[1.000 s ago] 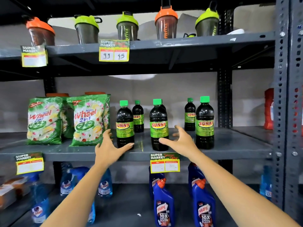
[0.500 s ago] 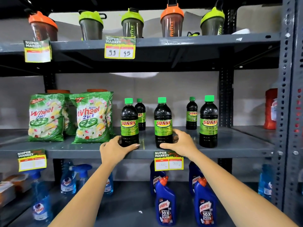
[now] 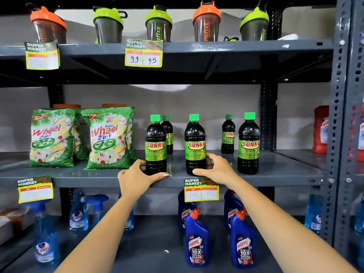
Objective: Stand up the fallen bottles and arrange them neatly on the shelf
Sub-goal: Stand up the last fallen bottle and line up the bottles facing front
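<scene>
Several dark Sunny bottles with green caps stand upright on the grey middle shelf (image 3: 275,175). The front row holds a left bottle (image 3: 155,143), a middle bottle (image 3: 195,143) and a right bottle (image 3: 248,143). Two smaller-looking bottles stand behind, one (image 3: 168,133) behind the left bottle and one (image 3: 228,133) further right. My left hand (image 3: 137,177) wraps the base of the left front bottle. My right hand (image 3: 216,169) wraps the base of the middle front bottle.
Green Wheel detergent bags (image 3: 110,137) stand left of the bottles. Shaker cups (image 3: 158,26) line the top shelf. Blue Harpic bottles (image 3: 197,239) and spray bottles (image 3: 78,213) fill the lower shelf. A steel upright (image 3: 338,115) and red bottles (image 3: 321,129) stand on the right.
Both hands went from hovering open near the front bottles to closing around their bases. The bottles have stayed upright.
</scene>
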Available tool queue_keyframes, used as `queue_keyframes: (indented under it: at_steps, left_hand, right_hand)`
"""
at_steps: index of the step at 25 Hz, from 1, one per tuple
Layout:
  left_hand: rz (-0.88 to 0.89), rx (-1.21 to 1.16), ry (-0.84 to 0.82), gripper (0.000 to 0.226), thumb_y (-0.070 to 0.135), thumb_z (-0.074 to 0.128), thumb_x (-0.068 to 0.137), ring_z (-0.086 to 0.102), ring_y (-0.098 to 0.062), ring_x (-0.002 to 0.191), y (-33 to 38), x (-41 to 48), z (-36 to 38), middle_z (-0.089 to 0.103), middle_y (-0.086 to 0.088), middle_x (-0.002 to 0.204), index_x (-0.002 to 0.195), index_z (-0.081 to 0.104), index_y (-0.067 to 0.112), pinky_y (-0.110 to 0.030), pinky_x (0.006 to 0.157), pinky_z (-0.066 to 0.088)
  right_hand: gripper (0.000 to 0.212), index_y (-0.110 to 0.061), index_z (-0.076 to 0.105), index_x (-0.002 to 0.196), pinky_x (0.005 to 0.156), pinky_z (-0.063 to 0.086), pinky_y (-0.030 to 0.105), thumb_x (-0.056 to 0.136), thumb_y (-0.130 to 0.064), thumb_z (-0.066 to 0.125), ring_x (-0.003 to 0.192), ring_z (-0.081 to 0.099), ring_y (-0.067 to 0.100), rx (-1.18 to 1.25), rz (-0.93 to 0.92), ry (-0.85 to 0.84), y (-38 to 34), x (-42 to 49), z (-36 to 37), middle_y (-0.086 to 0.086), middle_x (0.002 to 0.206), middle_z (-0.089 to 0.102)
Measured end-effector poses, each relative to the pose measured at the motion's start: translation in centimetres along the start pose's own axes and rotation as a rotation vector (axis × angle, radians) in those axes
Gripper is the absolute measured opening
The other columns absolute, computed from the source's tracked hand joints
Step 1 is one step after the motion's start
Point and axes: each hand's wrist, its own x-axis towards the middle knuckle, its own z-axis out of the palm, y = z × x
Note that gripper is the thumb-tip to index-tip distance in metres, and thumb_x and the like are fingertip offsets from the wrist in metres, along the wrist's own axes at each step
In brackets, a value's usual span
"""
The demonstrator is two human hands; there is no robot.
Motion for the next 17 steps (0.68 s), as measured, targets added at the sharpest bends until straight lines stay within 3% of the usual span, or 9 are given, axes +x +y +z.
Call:
queue_keyframes:
  at_steps: [4,8,14,15,17]
  left_hand:
    - [0.045,0.009,-0.021,0.077,0.086,0.059,0.043,0.061,-0.010,0.087,0.0,-0.2,-0.5,0.061,0.016,0.082,0.097,0.059,0.031,-0.036,0.097,0.034]
    - [0.068,0.045,-0.010,0.084,0.082,0.061,0.049,0.063,-0.015,0.097,0.0,-0.4,-0.6,0.070,0.009,0.094,0.111,0.062,0.026,-0.035,0.098,0.033]
    - [0.087,0.069,-0.055,0.081,0.087,0.052,0.052,0.062,-0.015,0.090,-0.1,-0.7,-0.3,0.061,0.015,0.081,0.110,0.058,0.029,-0.033,0.094,0.034]
    - [0.084,0.057,-0.079,0.084,0.087,0.051,0.052,0.061,-0.016,0.094,-0.4,-0.6,-0.2,0.064,0.014,0.086,0.113,0.057,0.029,-0.033,0.094,0.033]
    - [0.081,0.023,-0.056,0.095,0.085,0.054,0.054,0.054,-0.020,0.116,-0.5,-0.7,0.0,0.065,0.003,0.115,0.126,0.050,0.024,-0.039,0.100,0.032]
  right_hand:
    - [0.081,-0.028,0.054,0.132,0.094,0.048,0.037,0.060,-0.056,0.079,0.115,0.058,0.017,0.013,0.007,-0.011,0.4,0.1,0.2,-0.004,0.129,0.062]
    - [0.077,-0.028,0.058,0.128,0.094,0.049,0.038,0.060,-0.055,0.081,0.110,0.061,0.016,0.008,0.003,0.009,0.3,0.2,0.1,-0.005,0.123,0.066]
    - [0.075,-0.025,0.054,0.129,0.083,0.046,0.030,0.064,-0.048,0.083,0.103,0.061,0.013,0.000,0.008,0.040,-0.1,-0.2,0.1,-0.004,0.119,0.066]
    - [0.077,-0.025,0.052,0.131,0.085,0.047,0.031,0.064,-0.048,0.083,0.104,0.060,0.014,-0.004,0.013,0.025,-0.2,-0.4,0.0,-0.004,0.121,0.065]
    - [0.088,-0.025,0.045,0.139,0.091,0.049,0.036,0.063,-0.051,0.082,0.108,0.058,0.014,0.011,0.022,0.028,-0.5,-1.1,-0.1,-0.005,0.125,0.062]
